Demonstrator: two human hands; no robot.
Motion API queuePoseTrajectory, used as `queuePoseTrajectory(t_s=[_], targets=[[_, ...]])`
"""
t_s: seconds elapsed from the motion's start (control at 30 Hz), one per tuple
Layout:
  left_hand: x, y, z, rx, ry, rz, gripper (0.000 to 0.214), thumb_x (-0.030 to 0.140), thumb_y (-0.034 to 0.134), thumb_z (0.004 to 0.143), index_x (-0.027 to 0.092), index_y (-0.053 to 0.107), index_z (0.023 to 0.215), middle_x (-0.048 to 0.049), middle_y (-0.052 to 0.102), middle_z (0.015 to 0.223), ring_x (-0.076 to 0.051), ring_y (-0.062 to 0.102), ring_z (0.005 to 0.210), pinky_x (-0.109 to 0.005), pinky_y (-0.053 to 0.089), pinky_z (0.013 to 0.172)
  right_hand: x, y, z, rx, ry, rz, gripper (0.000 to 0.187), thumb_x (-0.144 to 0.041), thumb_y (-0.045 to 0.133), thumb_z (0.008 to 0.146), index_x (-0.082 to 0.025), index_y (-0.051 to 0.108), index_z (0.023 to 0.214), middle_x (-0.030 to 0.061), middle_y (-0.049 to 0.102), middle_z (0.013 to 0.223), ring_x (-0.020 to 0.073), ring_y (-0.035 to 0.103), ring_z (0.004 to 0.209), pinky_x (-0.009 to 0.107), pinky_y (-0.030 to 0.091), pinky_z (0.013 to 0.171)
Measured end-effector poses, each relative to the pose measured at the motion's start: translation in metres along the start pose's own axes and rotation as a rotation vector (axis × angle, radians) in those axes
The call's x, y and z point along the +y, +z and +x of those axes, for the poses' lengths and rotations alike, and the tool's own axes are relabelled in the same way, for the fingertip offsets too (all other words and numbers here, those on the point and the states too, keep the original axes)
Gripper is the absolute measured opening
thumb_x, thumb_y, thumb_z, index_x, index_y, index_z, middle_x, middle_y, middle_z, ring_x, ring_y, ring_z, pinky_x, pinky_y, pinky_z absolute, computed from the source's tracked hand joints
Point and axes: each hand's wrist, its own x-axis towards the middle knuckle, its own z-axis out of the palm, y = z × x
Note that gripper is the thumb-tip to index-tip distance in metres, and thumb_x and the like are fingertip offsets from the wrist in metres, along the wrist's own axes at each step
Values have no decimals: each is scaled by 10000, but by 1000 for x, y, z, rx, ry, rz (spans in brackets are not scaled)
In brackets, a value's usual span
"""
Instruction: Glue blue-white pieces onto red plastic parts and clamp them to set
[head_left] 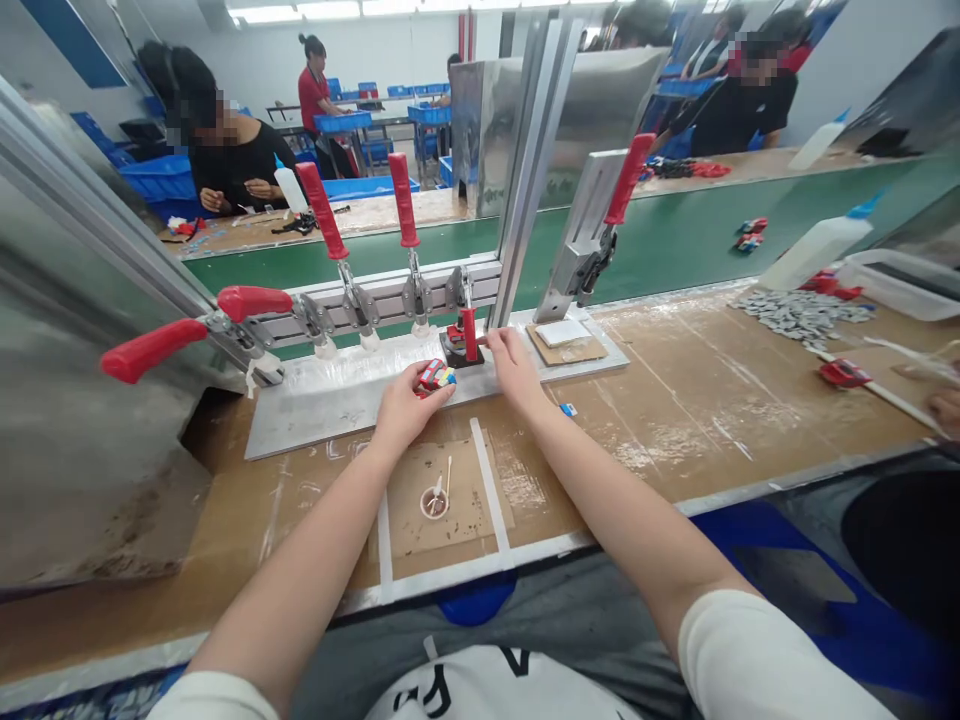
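My left hand (pixel 406 405) is closed round a small red toy-like part (pixel 436 376) with blue and yellow areas, at the front edge of a metal fixture plate (pixel 322 405). My right hand (pixel 515 368) reaches to the right side of a toggle clamp with a lowered red handle (pixel 470 335). Its fingers are stretched forward, their tips beside the handle; whether they touch it I cannot tell. Beneath this clamp is a dark block (pixel 452 345) with a red piece on it, partly hidden by the handle.
Several more red-handled clamps (pixel 405 200) line the rail. Before me stands a small cup (pixel 433 503) with cotton swabs, on taped cardboard. A blue piece (pixel 568 409) lies by my right wrist. Grey parts (pixel 802 312) and a glue bottle (pixel 817 240) are at right. People work beyond the green belt (pixel 690 225).
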Motion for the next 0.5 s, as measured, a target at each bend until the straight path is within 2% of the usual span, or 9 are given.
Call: queuePoseTrajectory(t_s=[0.1,0.17,0.23,0.33,0.5], targets=[[-4,2,14,-3,-73,-259,702,485,855,773,125,688,1351,-124,779,1153,-186,680,775,-297,578,718,-15,-3,19,-251,128,253,568,-824,599,896,-262,530,857,25,711,827,215,684,808,358,570,739],[-4,0,17,3,-89,-311,778,508,874,751,143,660,1404,-115,776,1129,-159,646,710,-274,560,650,-37,-9,26,-317,94,434,557,-790,662,877,-264,485,837,-1,670,739,191,653,687,325,541,633],[-4,-3,18,-10,-93,-332,844,506,898,726,161,636,1450,-101,778,1078,-150,633,682,-262,549,622,-62,-16,31,-336,40,528,538,-747,711,874,-261,482,849,-11,655,706,180,644,649,310,536,608],[-7,-4,18,-46,-91,-346,883,474,913,696,161,634,1472,-90,782,1023,-153,628,682,-264,553,629,-94,-22,39,-336,46,502,558,-771,730,863,-248,541,906,-3,659,701,178,663,656,302,553,615],[-16,-1,18,-76,-46,-307,799,406,910,688,155,700,1418,-104,792,1091,-220,697,878,-294,587,753,-115,-12,54,-206,38,415,702,-913,613,865,-231,626,1032,25,693,795,170,723,794,271,596,693]])
